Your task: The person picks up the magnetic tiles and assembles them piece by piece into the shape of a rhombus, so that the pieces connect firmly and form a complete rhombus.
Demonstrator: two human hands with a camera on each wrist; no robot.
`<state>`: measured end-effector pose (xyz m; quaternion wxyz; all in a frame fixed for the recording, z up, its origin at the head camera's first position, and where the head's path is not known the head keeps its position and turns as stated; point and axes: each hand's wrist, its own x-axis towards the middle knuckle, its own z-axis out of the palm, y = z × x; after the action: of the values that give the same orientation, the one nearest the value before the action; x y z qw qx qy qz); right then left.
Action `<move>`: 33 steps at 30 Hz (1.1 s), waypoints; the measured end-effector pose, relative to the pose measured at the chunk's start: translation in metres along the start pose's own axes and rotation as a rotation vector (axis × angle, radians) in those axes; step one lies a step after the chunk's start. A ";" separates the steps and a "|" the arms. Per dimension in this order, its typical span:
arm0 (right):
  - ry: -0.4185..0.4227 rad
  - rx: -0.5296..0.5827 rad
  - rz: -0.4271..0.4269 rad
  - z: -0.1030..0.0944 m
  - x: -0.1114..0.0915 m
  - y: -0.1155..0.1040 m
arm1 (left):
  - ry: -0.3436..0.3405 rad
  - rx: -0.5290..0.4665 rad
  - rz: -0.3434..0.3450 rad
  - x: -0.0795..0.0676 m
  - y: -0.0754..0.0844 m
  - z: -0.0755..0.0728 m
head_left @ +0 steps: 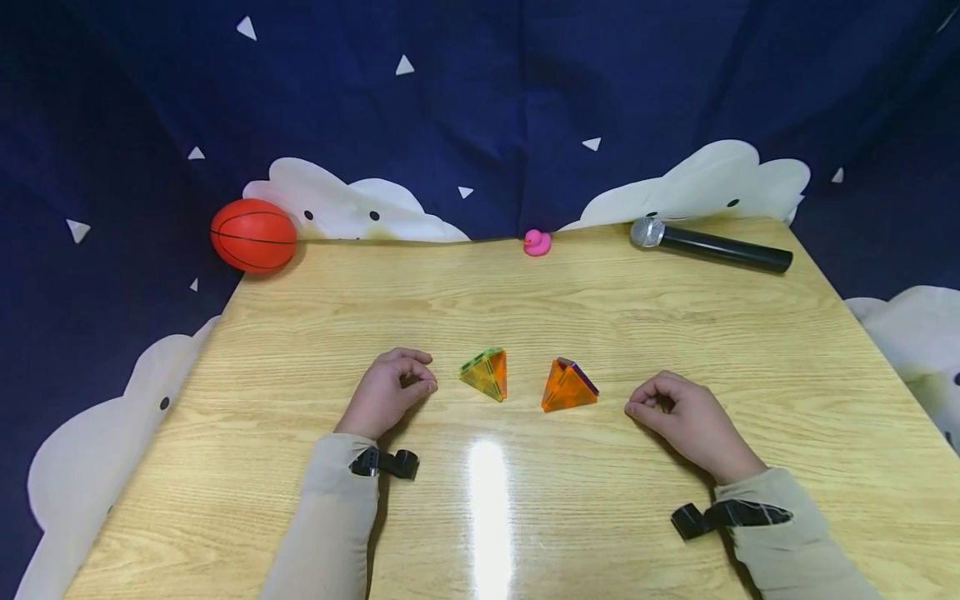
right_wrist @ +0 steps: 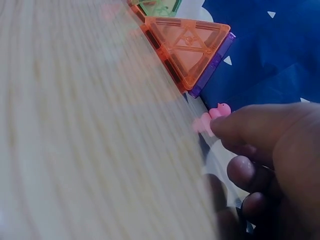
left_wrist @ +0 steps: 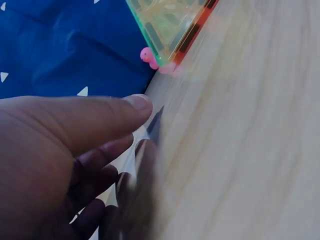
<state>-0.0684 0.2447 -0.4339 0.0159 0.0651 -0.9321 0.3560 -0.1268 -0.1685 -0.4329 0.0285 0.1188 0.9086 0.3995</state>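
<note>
Two small pyramids of see-through triangular magnetic tiles stand near the middle of the table. The left pyramid [head_left: 483,375] has green, yellow and orange sides; the right pyramid [head_left: 570,387] is orange with a purple side. My left hand [head_left: 390,390] rests on the table just left of the first one, fingers loosely curled and holding nothing. To the right of the orange pyramid lies my right hand [head_left: 686,421], also loosely curled with nothing in it. In the right wrist view the orange pyramid [right_wrist: 189,50] shows beyond the thumb, apart from the fingers.
Along the back edge of the wooden table [head_left: 600,300] are a red ball [head_left: 253,236] at the left, a pink rubber duck [head_left: 537,242] in the middle and a black microphone [head_left: 712,246] at the right. A dark blue curtain [head_left: 480,108] hangs behind.
</note>
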 end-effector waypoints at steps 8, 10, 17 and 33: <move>0.016 -0.001 -0.037 0.002 0.004 0.004 | -0.006 0.001 0.029 0.003 0.008 0.008; 0.011 0.001 -0.049 0.003 0.007 0.005 | -0.018 0.025 0.023 0.004 0.011 0.012; -0.036 0.030 -0.064 0.010 0.017 0.000 | -0.078 0.093 0.050 0.008 0.024 0.024; -0.098 -0.054 -0.128 0.032 0.041 -0.025 | -0.123 0.236 0.046 0.021 0.031 0.032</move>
<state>-0.1054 0.2008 -0.4382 -0.0054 0.1414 -0.9349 0.3255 -0.1361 -0.1206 -0.4308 0.0609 0.1666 0.9428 0.2822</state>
